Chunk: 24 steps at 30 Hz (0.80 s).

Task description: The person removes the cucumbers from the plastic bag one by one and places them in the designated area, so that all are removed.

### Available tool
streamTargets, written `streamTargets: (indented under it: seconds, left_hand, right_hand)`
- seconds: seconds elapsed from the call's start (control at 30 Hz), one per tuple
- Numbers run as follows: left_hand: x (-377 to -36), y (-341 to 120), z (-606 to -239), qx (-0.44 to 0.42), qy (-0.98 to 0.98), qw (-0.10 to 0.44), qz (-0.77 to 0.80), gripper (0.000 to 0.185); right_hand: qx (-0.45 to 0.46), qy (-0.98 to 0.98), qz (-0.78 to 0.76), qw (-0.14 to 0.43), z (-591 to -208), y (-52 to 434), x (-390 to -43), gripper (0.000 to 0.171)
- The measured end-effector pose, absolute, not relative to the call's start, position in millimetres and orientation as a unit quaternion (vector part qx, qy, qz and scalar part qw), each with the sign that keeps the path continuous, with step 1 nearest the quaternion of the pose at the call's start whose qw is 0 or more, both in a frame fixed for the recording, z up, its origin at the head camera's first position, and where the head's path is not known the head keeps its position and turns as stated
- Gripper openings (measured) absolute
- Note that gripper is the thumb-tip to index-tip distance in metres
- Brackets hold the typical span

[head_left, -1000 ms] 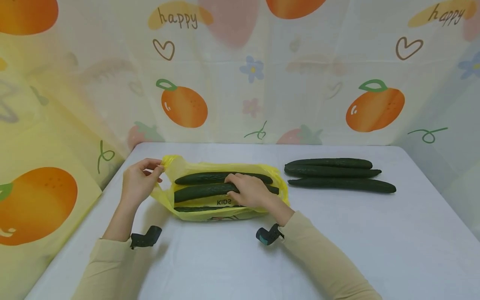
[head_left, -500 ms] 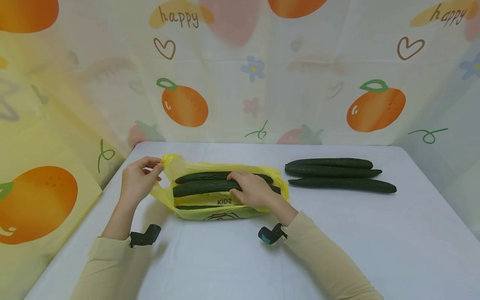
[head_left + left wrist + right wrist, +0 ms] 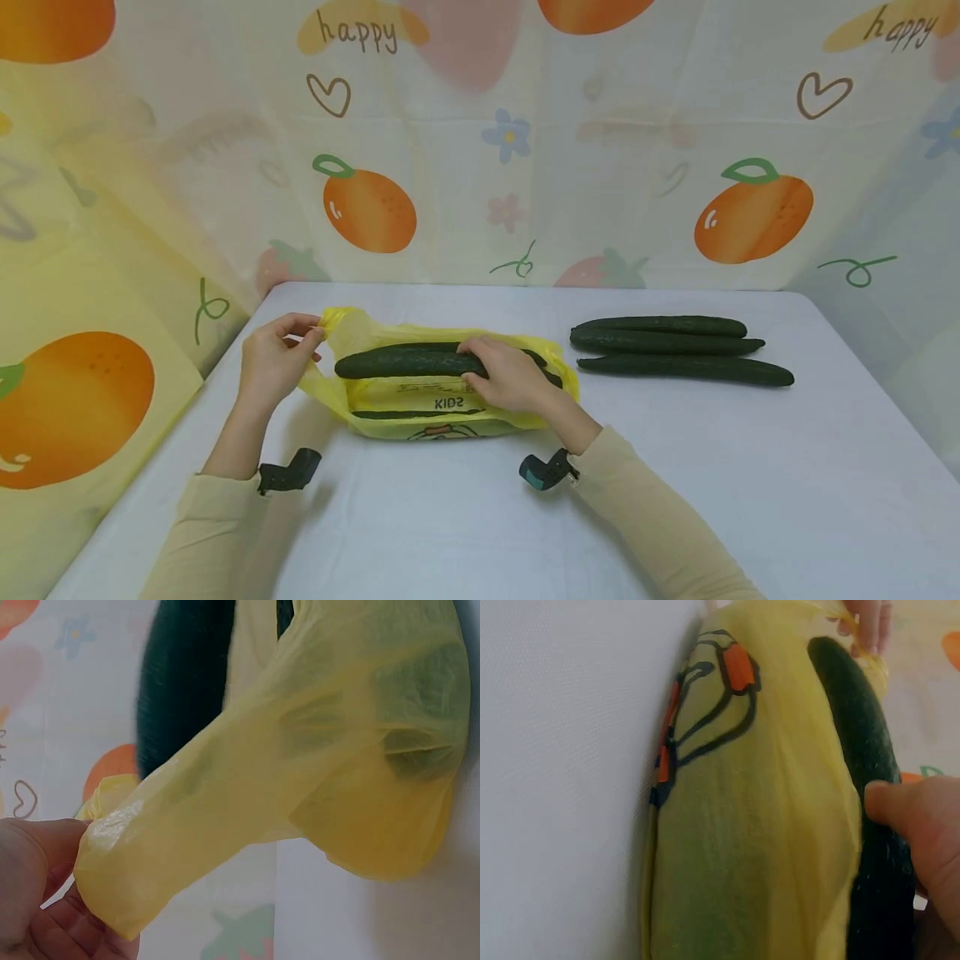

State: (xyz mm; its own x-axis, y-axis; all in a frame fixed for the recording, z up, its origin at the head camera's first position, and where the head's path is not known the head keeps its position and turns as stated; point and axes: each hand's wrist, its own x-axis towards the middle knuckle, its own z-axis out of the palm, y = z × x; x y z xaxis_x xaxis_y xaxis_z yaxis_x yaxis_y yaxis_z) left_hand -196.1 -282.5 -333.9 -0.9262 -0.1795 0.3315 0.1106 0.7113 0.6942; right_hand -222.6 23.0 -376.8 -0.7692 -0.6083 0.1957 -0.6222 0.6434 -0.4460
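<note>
A yellow plastic bag point(image 3: 360, 333) lies on the table with its mouth spread. My left hand point(image 3: 272, 360) pinches the bag's handle at the left end, also seen in the left wrist view. Fingers and thumb of my right hand point(image 3: 508, 375) are curled round a dark green cucumber point(image 3: 405, 363) at the bag's mouth. In the right wrist view the thumb point(image 3: 885, 802) presses on that cucumber's side. Behind it, a second cucumber point(image 3: 427, 346) is mostly covered. A third cucumber point(image 3: 412, 414) shows as a thin strip along the near wall of the bag.
On the right of the table point(image 3: 675, 467), three more cucumbers point(image 3: 682, 369) lie close together. A curtain point(image 3: 450, 192) printed with oranges hangs behind the table, and another printed sheet point(image 3: 75, 275) stands at the left.
My right hand has lifted the gripped cucumber upward, and its left end now sits higher and further left, covering more of the one behind. My left hand has barely moved.
</note>
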Motion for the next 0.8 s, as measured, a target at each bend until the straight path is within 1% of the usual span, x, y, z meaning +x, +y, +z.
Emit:
streamTargets:
  seconds: [0.33,0.63,0.8]
  left_hand:
    - [-194.8,-287.7,-336.1,0.020,-0.905,0.178,-0.385,0.024]
    - [-193.9,-283.5,-335.2,0.022,-0.906,0.185,-0.381,0.025]
    - [-192.4,-279.4,-332.6,0.022,-0.904,0.185,-0.384,0.024]
  right_hand:
    - [0.379,-0.880,0.284,0.038,-367.7,23.2,-216.5,0.037]
    - [0.421,-0.858,0.279,0.095,-351.1,17.1,-207.5,0.035]
    - [0.424,-0.858,0.269,0.105,-341.5,20.4,-201.6,0.036]
